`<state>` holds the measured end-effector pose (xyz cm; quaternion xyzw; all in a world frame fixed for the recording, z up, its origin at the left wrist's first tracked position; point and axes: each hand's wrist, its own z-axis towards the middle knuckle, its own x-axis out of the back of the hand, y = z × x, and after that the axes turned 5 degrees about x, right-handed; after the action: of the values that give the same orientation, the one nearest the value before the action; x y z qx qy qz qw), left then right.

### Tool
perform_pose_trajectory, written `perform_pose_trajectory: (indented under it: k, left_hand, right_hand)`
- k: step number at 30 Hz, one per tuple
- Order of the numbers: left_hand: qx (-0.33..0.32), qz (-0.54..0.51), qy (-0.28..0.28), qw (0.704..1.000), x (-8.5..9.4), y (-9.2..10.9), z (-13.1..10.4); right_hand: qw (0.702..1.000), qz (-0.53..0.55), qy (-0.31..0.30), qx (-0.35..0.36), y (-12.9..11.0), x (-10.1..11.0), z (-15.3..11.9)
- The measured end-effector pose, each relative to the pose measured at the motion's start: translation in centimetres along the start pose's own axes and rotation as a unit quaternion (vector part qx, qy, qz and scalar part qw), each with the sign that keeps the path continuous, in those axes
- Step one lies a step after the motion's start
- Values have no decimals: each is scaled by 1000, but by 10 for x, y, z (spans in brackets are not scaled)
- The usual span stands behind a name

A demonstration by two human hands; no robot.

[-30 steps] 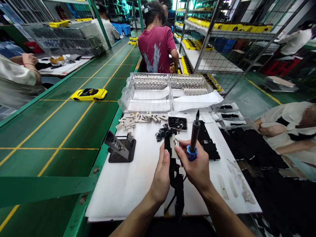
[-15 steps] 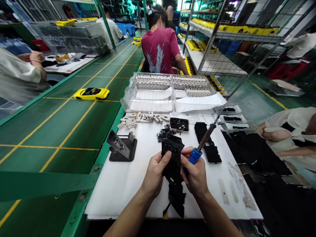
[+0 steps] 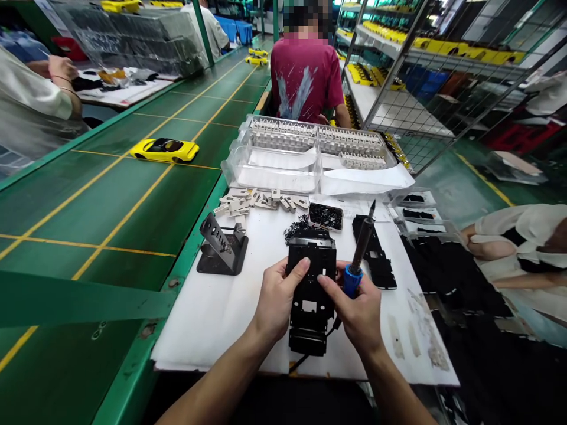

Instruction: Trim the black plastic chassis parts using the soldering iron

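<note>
Between my hands is a black plastic toy car chassis plate [image 3: 312,280], its broad flat face turned up, with small holes in it. My left hand [image 3: 279,295] grips its left edge, thumb on top. My right hand [image 3: 359,307] is closed around the blue handle of a soldering iron [image 3: 358,260], whose tip points up and away; its thumb also presses on the plate's right side. A second black plate [image 3: 378,260] lies on the white work surface [image 3: 248,330] behind the iron. Small black parts [image 3: 325,216] fill a little tray, with more heaped beside it.
A metal soldering iron stand [image 3: 224,248] stands at left near loose white plastic pieces [image 3: 241,200]. Clear trays [image 3: 270,177] with white parts sit at the back. A yellow toy car [image 3: 166,150] rests on the green conveyor [image 3: 110,195]. Black parts [image 3: 460,277] lie at right beside a seated person.
The black plate has turned from a tilted, edge-on pose to lie flat-faced toward me. The soldering iron now points more upright. My view has tipped slightly downward.
</note>
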<state>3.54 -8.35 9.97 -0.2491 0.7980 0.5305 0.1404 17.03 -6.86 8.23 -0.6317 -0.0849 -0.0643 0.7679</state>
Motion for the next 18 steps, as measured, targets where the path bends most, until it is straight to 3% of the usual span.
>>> perform_pose_trajectory:
  k: [6,10,13,15,17,18]
  left_hand:
    - [-16,60,5,998,4,1,-6]
    - [-68,201,29,977,15,8,1]
    - [-88,303,21,949,30,23,8]
    - [-57,330,-14,942,39,39,9]
    - [-24,355,-49,933,45,54,7]
    - [-15,375,-61,925,46,61,5]
  right_hand:
    - [1000,-2,4,21,0,-4,-4]
    - [998,-25,-53,-15,8,6,-1]
    - [989,-89,-116,-2,10,41,13]
    - [976,-144,-156,39,7,73,28]
    - [951,-176,-248,58,4,101,43]
    - [949,-190,-242,73,2,111,50]
